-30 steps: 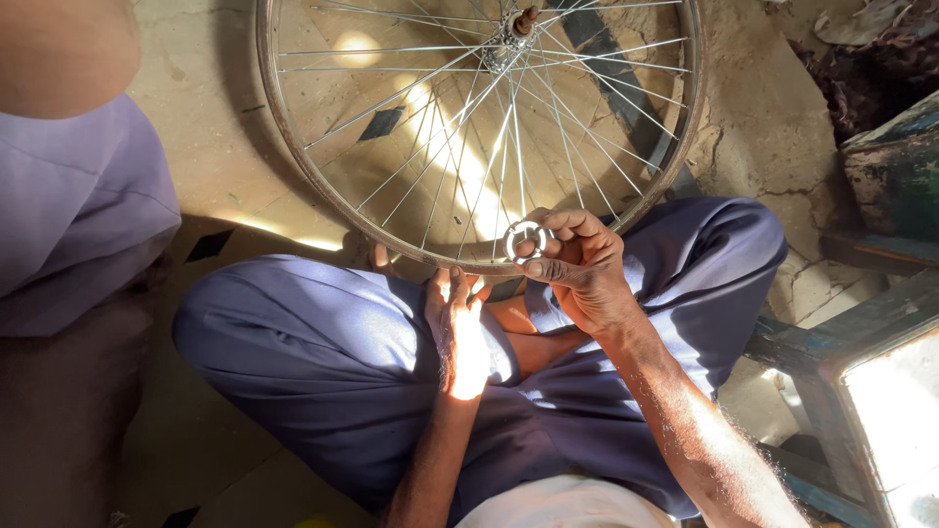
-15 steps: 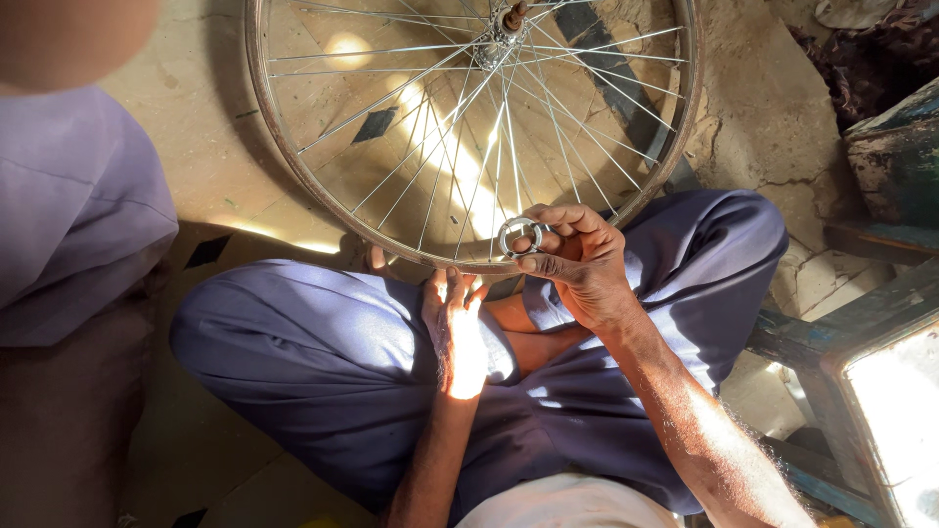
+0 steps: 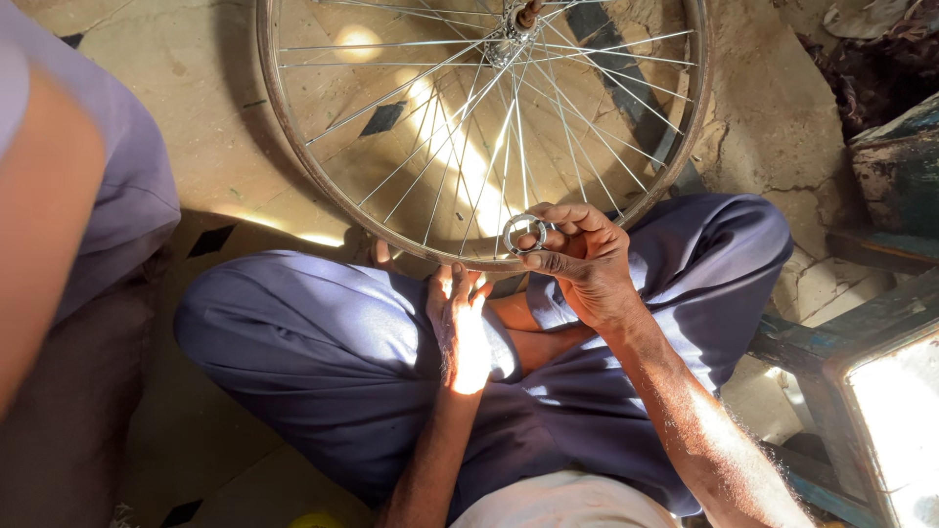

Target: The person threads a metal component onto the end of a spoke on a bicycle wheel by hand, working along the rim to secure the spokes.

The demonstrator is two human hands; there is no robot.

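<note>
I sit cross-legged in blue trousers on the floor. My right hand [image 3: 582,259] pinches a small metal ring [image 3: 523,233] between thumb and fingers, held up in front of the rim of a spoked bicycle wheel [image 3: 293,147]. The wheel lies flat on the floor ahead, its hub [image 3: 515,22] at the top edge. My left hand [image 3: 460,323] rests on my lap with fingers loosely apart, lit by sunlight, its fingertips close to the wheel's near rim; nothing shows in it.
Another person's arm and purple sleeve [image 3: 68,196] fill the left side. A worn blue wooden frame [image 3: 831,342] stands at the right, with dark clutter [image 3: 880,68] in the upper right corner. The floor is cracked concrete.
The view has shifted slightly; my right hand still holds the ring at the rim, turned a little. My left hand stays on my lap.
</note>
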